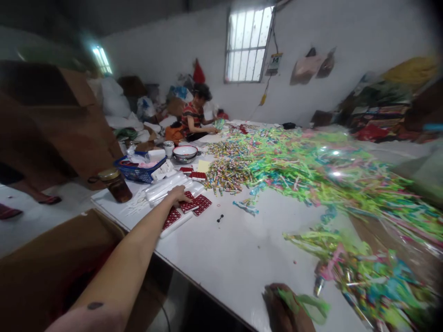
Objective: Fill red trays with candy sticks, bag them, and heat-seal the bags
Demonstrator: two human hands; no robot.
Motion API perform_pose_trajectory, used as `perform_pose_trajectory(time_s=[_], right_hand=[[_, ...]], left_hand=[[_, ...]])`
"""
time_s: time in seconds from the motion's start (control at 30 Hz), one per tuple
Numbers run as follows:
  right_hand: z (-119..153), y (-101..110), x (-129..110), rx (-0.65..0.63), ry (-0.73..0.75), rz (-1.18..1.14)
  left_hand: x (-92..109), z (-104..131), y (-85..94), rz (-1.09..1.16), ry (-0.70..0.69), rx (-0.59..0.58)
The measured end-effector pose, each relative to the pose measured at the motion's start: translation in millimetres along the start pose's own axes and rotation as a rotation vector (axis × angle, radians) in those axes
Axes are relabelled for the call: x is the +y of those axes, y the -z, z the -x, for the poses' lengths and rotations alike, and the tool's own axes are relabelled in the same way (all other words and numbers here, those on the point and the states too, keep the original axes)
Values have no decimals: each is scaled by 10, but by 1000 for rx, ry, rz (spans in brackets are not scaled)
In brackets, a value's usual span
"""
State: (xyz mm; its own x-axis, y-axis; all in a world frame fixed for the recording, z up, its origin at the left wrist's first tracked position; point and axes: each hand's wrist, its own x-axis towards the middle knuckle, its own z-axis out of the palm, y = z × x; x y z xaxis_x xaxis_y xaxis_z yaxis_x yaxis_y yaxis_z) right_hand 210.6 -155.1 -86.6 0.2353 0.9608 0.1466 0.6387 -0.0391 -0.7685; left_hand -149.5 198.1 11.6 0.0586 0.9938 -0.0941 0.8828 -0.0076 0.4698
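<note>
My left hand [178, 194] reaches across the table to a group of red patterned cards [202, 204]. Its fingers are stretched out and touch the upper cards; I see nothing clearly gripped. Beside it lie rolls of clear plastic film [162, 186] and a white tube-like roll [176, 225]. At the table's near edge, my right hand [285, 306] is closed and blurred, with a strip of green ribbon [314, 306] sticking out of it. Close to that hand lies a loose heap of shiny sticks with coloured ribbons [377, 281].
A large ribbon pile [321, 161] covers the table's far right. Bundled shiny sticks [228, 175] lie mid-table. At left stand a blue basket [138, 171], a dark jar [116, 186] and a bowl [185, 151]. Another person [195, 115] sits at the far side. A cardboard box [62, 244] adjoins the table.
</note>
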Motion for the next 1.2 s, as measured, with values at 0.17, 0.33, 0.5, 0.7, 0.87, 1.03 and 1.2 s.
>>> perform_pose_trajectory(time_s=[0.17, 0.33, 0.5, 0.7, 0.87, 1.03, 1.2], right_hand=[[-124, 96, -337, 112, 101, -193], [-226, 185, -766, -22, 341, -190], [-64, 161, -548, -276, 328, 193], [69, 82, -376, -355, 400, 654], [164, 168, -251, -353, 399, 625], [167, 274, -234, -161, 98, 45], [104, 240, -399, 153, -326, -451]], left_hand=[[451, 423, -70, 306, -164, -86], [997, 1164, -975, 567, -320, -394], [1223, 1645, -1720, 688, -323, -591], [1216, 1615, -1704, 496, -370, -502], [1188, 1586, -1573, 338, -379, -413], [1203, 1926, -1475, -190, -382, -259], [1375, 2556, -1471, -423, -411, -365]])
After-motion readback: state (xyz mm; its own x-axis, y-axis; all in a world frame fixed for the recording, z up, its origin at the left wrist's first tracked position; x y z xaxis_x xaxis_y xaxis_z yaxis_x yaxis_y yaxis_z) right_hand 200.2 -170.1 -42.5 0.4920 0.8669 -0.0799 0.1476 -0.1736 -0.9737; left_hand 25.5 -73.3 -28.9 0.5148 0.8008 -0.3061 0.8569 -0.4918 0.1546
